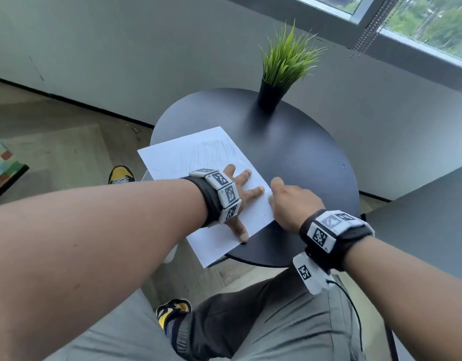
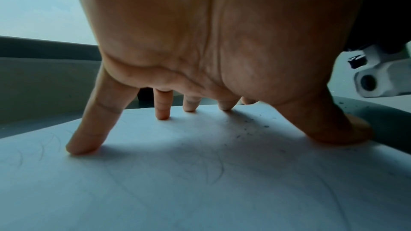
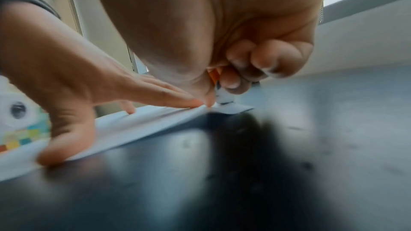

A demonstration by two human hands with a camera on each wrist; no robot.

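Pressing down with straight, splayed fingers, the left hand (image 2: 200, 50) pins the white, pencil-scribbled paper sheet (image 1: 211, 157) flat on the round black table (image 1: 290, 152). At the sheet's right edge, the right hand (image 1: 292, 201) pinches a small white eraser (image 3: 223, 97), its tip on the paper. This looks like the rubbing-out step. The next move calls for short strokes leftward toward the scribbles.

A: We have daylight from the window (image 1: 433, 24) at upper right; the head view is bright and fairly sharp, though its edges bow.
B: Under the left hand (image 2: 200, 41) we see a soft shadow on the paper (image 2: 200, 191), with a lit patch inside it.
A: By the right hand (image 3: 222, 15) we lose focus: the eraser (image 3: 223, 97) smears, and the counter (image 3: 322, 147) shows pale sheen around a dark shadow.
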